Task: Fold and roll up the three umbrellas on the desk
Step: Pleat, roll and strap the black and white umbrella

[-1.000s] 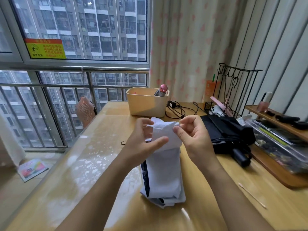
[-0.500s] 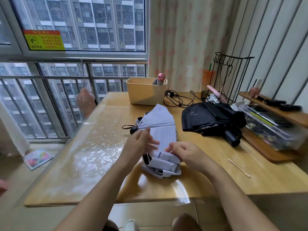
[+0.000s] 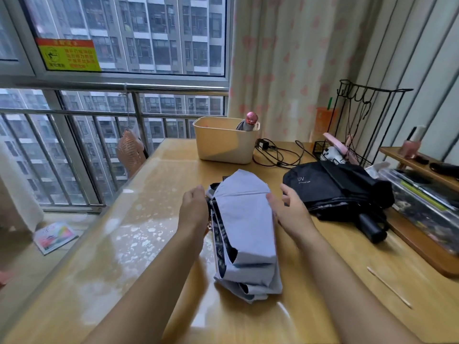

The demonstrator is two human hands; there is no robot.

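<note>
Bracketing pale blue fabric folding umbrella (image 3: 244,227) with both hands, probably to keep the flattened pleats stacked and square before rolling. Lies lengthwise on glossy yellow wooden desk (image 3: 124,244), directly in front of cream rectangular plastic bin (image 3: 223,147), pointed end toward the bin.

Left hand (image 3: 195,211) in front of the bin and a bit left, against the bundle's left edge. Back of hand to camera, fingertips hidden by fabric, so cannot tell whether gripping or just pressing. Right hand (image 3: 290,209) in front of the bin and a bit right, at the bundle's right edge. Thumb touching cloth, other fingers loosely spread and lifted, holding nothing. Reads as steadying, not pulling.

Umbrella look:
- collapsed, canopy in flat overlapping panels
- top panel smooth with one cross crease
- dark patterned lining showing along left side
- end farthest from the bin bunched, layers uneven
- not rolled, no strap seen fastened

Black fabric folding umbrella with "UV" print (image 3: 332,192) front-right of the bin, loosely collapsed, no hand on it. Pink-capped grey item (image 3: 250,121) upright inside the bin's right corner, possibly the third umbrella, unsure.
</note>
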